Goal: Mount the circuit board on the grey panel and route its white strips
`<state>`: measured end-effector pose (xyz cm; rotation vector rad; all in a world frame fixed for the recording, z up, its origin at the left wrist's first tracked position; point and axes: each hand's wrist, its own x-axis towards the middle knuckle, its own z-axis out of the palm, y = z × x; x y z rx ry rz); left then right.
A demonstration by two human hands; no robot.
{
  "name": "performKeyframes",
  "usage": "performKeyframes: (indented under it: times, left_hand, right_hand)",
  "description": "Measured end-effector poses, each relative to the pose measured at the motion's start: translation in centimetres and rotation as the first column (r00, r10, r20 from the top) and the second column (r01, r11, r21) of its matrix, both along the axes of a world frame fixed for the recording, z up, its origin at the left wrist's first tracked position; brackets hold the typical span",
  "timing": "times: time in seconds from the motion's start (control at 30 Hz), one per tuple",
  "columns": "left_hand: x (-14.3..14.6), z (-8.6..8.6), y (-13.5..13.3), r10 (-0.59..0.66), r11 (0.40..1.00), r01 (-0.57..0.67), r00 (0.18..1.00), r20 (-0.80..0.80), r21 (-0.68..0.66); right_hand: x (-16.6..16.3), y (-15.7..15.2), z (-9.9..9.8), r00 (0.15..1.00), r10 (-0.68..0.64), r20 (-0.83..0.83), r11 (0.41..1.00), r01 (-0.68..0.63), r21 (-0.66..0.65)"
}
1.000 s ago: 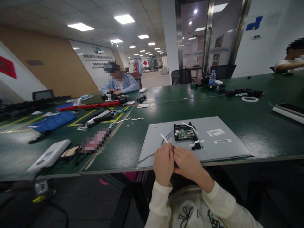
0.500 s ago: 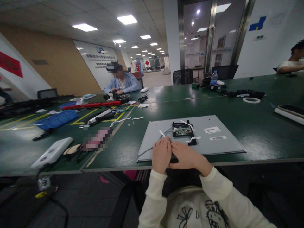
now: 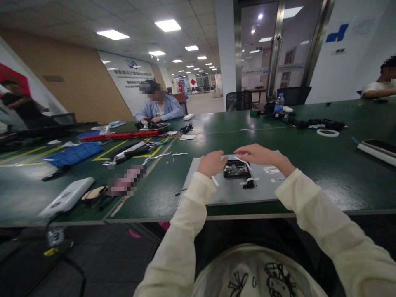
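A flat grey panel lies on the green table in front of me. On its upper middle sits a green circuit board in a black frame, with strips of white tape around it. My left hand is over the panel at the board's left, its fingers loosely curved and apart. From the right, my right hand reaches to the board's upper edge, fingers stretched out beside a tape strip. No object shows in either hand. Whether the fingertips touch the frame I cannot tell.
To the left lie a white power bank, a pixelated pink item and a blue tray. A tape roll and a water bottle are at the right back. A person in blue sits across the table.
My hands were together at the panel's near edge. They have separated and moved forward to either side of the board. A person in dark clothes has come into view at far left.
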<state>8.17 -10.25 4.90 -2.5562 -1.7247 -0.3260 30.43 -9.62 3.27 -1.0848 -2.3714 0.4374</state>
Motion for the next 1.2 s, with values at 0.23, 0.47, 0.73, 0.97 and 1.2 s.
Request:
performKeyframes:
  times: [0.23, 0.47, 0.73, 0.97, 1.2]
  left_hand:
    - [2.7, -6.1, 7.6, -0.133, 0.99, 0.137, 0.987, 0.094, -0.037]
    - [0.9, -9.3, 9.8, -0.21, 0.97, 0.225, 0.966, 0.151, -0.089]
    - [0.6, -9.9, 10.4, -0.18, 0.976, 0.199, 0.968, 0.176, -0.095]
    - [0.5, -9.9, 10.4, -0.163, 0.977, 0.185, 0.968, 0.19, -0.102]
    - [0.5, -9.8, 10.3, -0.162, 0.978, 0.182, 0.971, 0.176, -0.104]
  right_hand:
    - [0.2, 6.7, -7.5, 0.948, -0.294, -0.12, 0.951, 0.302, 0.06]
    - [0.7, 7.3, -9.9, 0.978, -0.183, -0.103, 0.979, 0.19, 0.068]
    - [1.0, 6.7, -9.6, 0.991, -0.109, -0.076, 0.99, 0.115, 0.079]
    - [0.8, 6.1, -9.3, 0.989, -0.139, -0.051, 0.986, 0.143, 0.082]
    - [-0.1, 5.1, -8.5, 0.994, -0.095, -0.055, 0.992, 0.099, 0.074]
